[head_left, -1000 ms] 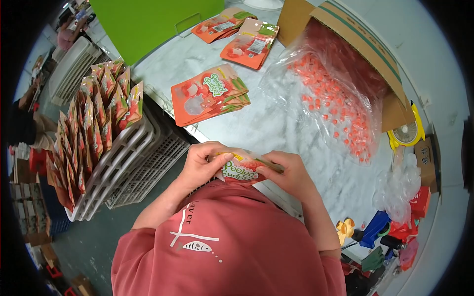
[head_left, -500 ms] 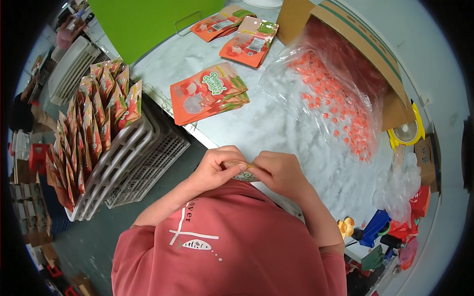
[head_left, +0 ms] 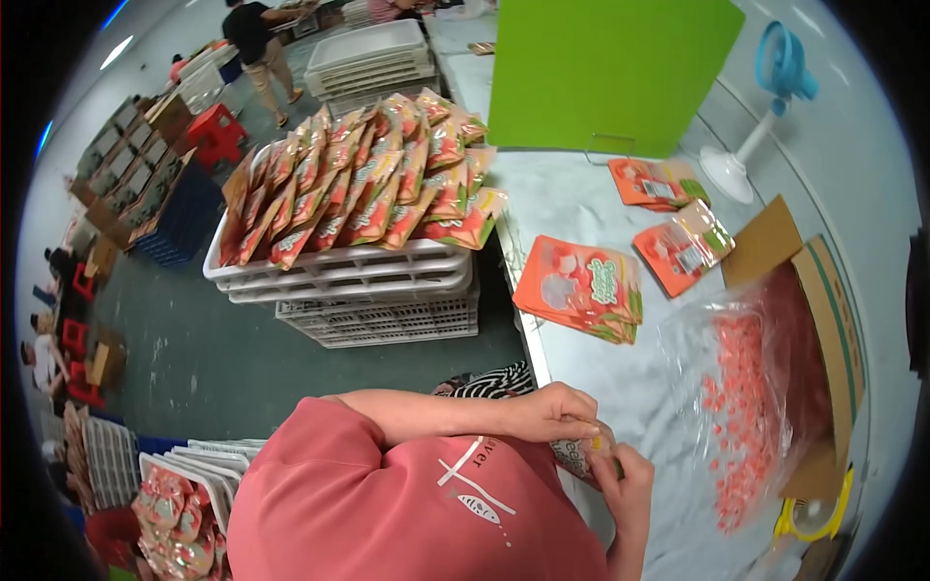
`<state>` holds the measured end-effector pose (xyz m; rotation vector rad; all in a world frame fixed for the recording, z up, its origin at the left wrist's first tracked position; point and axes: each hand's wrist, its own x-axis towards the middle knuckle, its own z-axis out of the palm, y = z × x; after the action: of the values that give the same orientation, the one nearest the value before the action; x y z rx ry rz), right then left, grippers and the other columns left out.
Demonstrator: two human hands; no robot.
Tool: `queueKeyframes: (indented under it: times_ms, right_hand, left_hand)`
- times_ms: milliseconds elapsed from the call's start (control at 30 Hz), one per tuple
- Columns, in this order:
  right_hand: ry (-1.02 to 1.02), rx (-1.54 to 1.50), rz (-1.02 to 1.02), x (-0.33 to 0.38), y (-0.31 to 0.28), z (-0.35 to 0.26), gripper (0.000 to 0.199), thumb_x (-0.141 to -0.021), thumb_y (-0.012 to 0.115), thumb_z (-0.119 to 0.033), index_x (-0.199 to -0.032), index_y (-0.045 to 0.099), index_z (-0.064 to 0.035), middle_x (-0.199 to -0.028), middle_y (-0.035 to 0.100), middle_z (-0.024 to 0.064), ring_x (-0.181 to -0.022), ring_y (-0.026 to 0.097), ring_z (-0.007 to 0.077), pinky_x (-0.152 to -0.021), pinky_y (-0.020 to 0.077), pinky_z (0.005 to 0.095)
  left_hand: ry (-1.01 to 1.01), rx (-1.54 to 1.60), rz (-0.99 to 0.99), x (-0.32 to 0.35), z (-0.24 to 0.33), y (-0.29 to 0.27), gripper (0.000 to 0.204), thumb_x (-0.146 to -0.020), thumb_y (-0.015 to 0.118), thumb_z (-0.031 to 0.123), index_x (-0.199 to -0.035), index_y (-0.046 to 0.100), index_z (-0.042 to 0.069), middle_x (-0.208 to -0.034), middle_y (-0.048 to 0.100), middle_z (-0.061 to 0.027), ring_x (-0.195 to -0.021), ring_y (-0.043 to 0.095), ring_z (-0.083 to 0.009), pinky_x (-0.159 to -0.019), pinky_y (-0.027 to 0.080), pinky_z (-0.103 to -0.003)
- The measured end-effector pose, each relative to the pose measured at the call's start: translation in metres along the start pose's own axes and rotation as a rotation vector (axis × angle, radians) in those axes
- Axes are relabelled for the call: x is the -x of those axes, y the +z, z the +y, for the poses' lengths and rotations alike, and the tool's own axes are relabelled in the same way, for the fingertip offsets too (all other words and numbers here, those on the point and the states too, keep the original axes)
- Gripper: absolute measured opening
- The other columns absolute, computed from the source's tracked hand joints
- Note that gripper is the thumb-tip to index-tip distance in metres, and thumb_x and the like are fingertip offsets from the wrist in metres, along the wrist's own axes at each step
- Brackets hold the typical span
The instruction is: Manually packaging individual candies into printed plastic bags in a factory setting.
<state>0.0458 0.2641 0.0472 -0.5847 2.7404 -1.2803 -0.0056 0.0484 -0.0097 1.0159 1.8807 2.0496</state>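
A printed snack pouch [head_left: 573, 457] is between my hands at the table's near edge, close against my shirt. My left hand [head_left: 554, 412] pinches its upper end, fingers closed. My right hand [head_left: 632, 479] grips the other end, and part of the pouch is hidden behind its fingers. Ahead of my hands lies a stack of flat orange pouches [head_left: 572, 286]. To the right, small red-orange wrapped pieces [head_left: 741, 407] spill inside a clear plastic bag [head_left: 678, 339], which comes out of an open carton [head_left: 841, 329].
White crates [head_left: 339, 276] packed with filled pouches [head_left: 368, 184] stand left of the table. Two more pouch piles [head_left: 683, 247] [head_left: 659, 182], a green panel [head_left: 610, 77] and a blue fan [head_left: 780, 63] are at the back. A yellow fan [head_left: 823, 513] lies right. People work in the distance.
The view has swung left, so the table's things appear farther right and more of the room shows. Both hands still hold the pouch, whose printed front now shows more.
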Motion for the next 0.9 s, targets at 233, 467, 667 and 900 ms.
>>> queueKeyframes:
  times_ms: [233, 467, 667, 900]
  right_hand:
    - [0.004, -0.002, 0.057, 0.007, 0.011, 0.012, 0.026, -0.085, 0.075, -0.013, -0.074, 0.056, 0.0011, -0.064, 0.054, 0.0162, -0.051, 0.05, 0.0275, -0.051, 0.0411, 0.0362]
    - [0.011, -0.087, 0.082, -0.005, 0.013, 0.018, 0.021, -0.087, 0.073, -0.014, -0.079, 0.062, 0.0019, -0.063, 0.057, 0.0133, -0.052, 0.052, 0.0191, -0.051, 0.0421, 0.0314]
    - [0.185, -0.217, 0.046, -0.007, 0.003, 0.021, 0.02, -0.089, 0.072, -0.014, -0.08, 0.063, 0.0025, -0.062, 0.058, 0.0075, -0.057, 0.052, 0.0084, -0.052, 0.042, 0.0276]
    - [0.135, -0.324, 0.2, -0.001, -0.001, 0.052, 0.022, -0.088, 0.073, -0.014, -0.077, 0.063, 0.0028, -0.062, 0.058, 0.0058, -0.059, 0.052, 0.0061, -0.052, 0.0406, 0.025]
  left_hand:
    - [-0.126, 0.106, -0.026, 0.005, 0.001, -0.015, 0.014, -0.096, 0.065, 0.011, -0.1, 0.07, -0.002, -0.091, 0.065, -0.0063, -0.083, 0.06, -0.0109, -0.068, 0.048, -0.026]
    - [-0.337, 0.103, 0.072, 0.02, 0.001, -0.044, 0.014, -0.094, 0.064, 0.003, -0.106, 0.07, -0.002, -0.1, 0.065, -0.0069, -0.084, 0.065, -0.0119, -0.071, 0.055, -0.024]
    - [-0.531, 0.027, 0.08, 0.018, -0.008, -0.029, 0.014, -0.097, 0.061, 0.003, -0.107, 0.069, -0.003, -0.105, 0.067, -0.006, -0.084, 0.066, -0.0111, -0.072, 0.055, -0.023]
    - [-0.476, 0.013, 0.128, 0.019, -0.021, -0.034, 0.017, -0.099, 0.06, 0.012, -0.1, 0.069, -0.003, -0.085, 0.067, -0.0026, -0.075, 0.064, -0.0091, -0.068, 0.055, -0.024]
